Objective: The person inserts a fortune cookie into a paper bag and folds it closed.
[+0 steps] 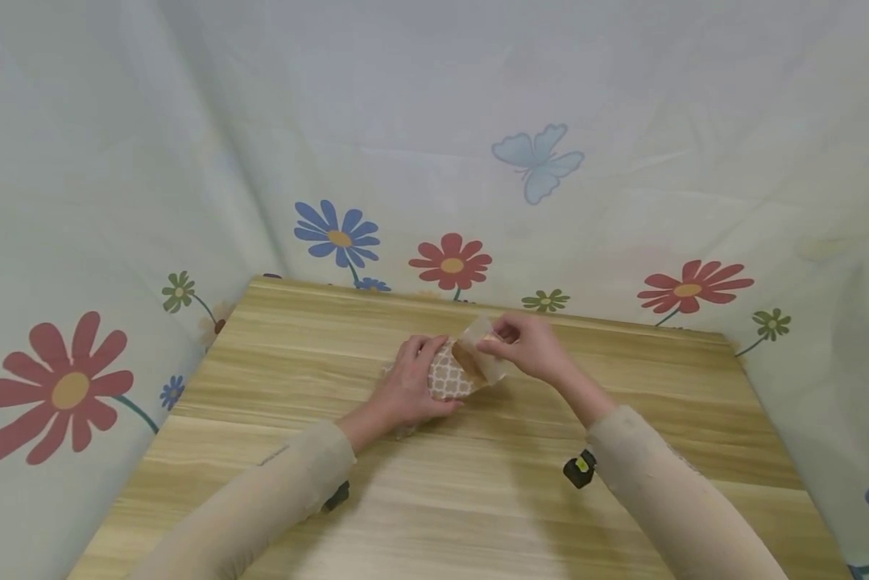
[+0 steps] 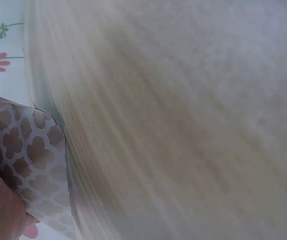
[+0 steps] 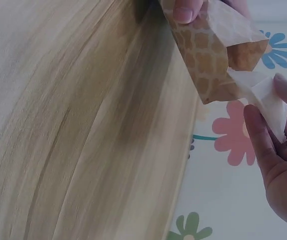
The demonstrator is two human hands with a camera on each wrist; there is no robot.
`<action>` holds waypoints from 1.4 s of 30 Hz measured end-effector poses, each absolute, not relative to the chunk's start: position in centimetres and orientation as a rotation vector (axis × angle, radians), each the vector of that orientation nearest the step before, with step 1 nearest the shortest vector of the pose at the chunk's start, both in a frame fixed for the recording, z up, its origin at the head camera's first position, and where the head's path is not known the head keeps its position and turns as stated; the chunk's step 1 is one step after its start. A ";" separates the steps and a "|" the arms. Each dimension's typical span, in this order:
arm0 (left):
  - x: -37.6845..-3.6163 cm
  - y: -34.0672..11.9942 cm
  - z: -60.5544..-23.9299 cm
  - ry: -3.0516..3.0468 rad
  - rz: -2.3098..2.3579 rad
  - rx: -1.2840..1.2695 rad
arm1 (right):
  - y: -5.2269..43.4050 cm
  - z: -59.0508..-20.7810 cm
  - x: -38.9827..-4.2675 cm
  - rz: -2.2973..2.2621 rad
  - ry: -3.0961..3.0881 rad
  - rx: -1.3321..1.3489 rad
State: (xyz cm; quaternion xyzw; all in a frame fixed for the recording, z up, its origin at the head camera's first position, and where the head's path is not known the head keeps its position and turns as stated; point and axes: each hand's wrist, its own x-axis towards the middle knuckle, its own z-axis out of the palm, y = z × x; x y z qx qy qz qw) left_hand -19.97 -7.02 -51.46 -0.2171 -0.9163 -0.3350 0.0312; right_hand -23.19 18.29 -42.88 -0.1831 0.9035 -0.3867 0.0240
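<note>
- Patterned packet (image 1: 448,380): located between the hands, above the tabletop's (image 1: 434,507) far half; contact with the tabletop cannot be determined.
- Orientation: long axis runs roughly left to right in the head view; mouth faces the right hand (image 1: 534,345).
- Contents: a brown surface (image 3: 246,56) shows in the mouth; lining or content cannot be determined.
- Left hand (image 1: 407,391): grips the packet's body.
- Right hand: pinches white paper (image 3: 264,96) at the mouth.

Lattice-printed packet (image 1: 451,380) of matt, creased paper, its white flap (image 3: 264,95) thin and slightly translucent; tabletop (image 1: 434,507) smooth wood-grain with a soft sheen; floral backdrop (image 1: 405,97) of lightly wrinkled cloth; sleeves (image 1: 669,483) matt fabric.
</note>
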 end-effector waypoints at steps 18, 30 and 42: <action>-20.3 -7.0 -52.6 -2.803 -0.994 -0.637 | 15.9 -45.9 -22.1 -1.442 2.812 -0.422; -20.1 -7.0 -52.7 -2.794 -0.946 -0.702 | 16.5 -46.1 -21.1 -1.438 2.695 -0.488; -20.2 -6.7 -52.5 -2.760 -0.889 -0.678 | 15.7 -46.0 -20.8 -1.496 2.691 -0.440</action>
